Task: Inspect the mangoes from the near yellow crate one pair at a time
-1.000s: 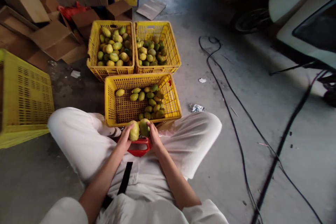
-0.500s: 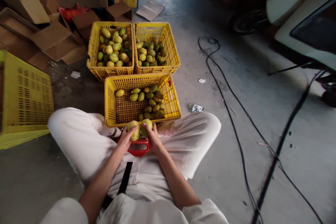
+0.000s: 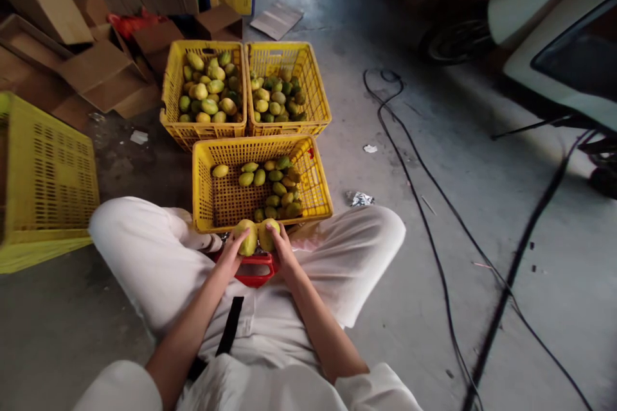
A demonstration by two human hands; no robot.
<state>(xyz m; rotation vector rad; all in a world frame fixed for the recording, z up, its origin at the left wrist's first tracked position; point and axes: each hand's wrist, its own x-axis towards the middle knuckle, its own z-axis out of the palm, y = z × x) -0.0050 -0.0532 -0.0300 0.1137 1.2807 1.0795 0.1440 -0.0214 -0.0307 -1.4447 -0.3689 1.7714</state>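
Note:
My left hand (image 3: 234,248) is wrapped around a yellow-green papaya (image 3: 247,237), thumb on top. A second papaya (image 3: 268,235), yellow with some green, is gripped in my right hand (image 3: 282,246). The two fruits are side by side, almost touching, just over the near rim of a yellow crate (image 3: 222,192). Inside that crate several green and yellow papayas (image 3: 278,188) lie mostly toward the right side, and one sits alone at the left. Below my hands, between my legs, is a red plastic handle-like part (image 3: 255,276).
Two more yellow crates (image 3: 168,96) (image 3: 318,96) of papayas stand behind the near one. At left are a larger yellow crate (image 3: 53,180) and open cardboard boxes (image 3: 103,70). Black cables (image 3: 424,189) cross the floor at right, near a parked scooter (image 3: 544,45).
Both papayas have turned slightly in my hands. The right one shows a yellower side than before, and the two sit a little closer together.

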